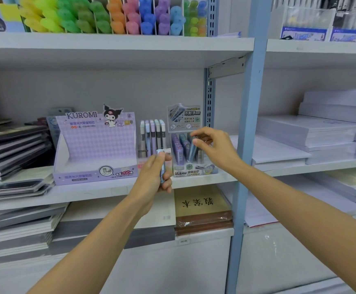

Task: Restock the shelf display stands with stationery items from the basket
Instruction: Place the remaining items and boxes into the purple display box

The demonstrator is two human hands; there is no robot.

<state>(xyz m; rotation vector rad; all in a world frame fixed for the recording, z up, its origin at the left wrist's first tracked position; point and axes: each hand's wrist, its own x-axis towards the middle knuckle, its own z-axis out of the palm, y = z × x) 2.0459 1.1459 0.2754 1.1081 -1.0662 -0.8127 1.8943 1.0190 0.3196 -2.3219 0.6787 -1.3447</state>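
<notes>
Two tubes of pencil lead are mid-frame: my left hand (154, 179) curls round the spare tube (162, 164), and my right hand (215, 145) pinches the grey tube (192, 150) by its top over the display stand (194, 172), so I should lower it upright into a free slot.

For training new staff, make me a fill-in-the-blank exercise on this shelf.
The purple box reads ____. The right hand pinches a tube at the stand ____ of that box. The left hand grips another ____. Highlighters stand on the shelf ____ the box.
Missing: KUROMI; right; tube; above.
</notes>
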